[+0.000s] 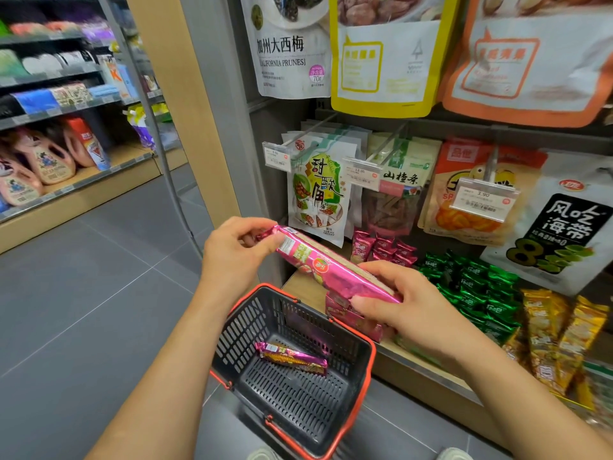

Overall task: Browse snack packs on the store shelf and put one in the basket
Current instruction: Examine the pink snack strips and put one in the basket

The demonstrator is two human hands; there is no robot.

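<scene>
A long pink snack pack [326, 264] hangs in the air above the basket, tilted down to the right. My left hand [237, 252] pinches its upper left end. My right hand [394, 302] grips its lower right end, fingers curled under the pack. Below them on the floor stands a dark grey basket with a red rim [371, 353]. Inside it lies another pink and yellow snack pack [292, 358]. More pink packs [383, 249] sit on the low shelf behind my hands.
Green packs [474, 287] and gold packs [557, 336] lie further right on the wooden shelf [414, 358]. Bagged snacks hang on pegs above, with price tags [484, 195]. A grey tiled aisle [83, 293] opens to the left, with another shelving unit beyond.
</scene>
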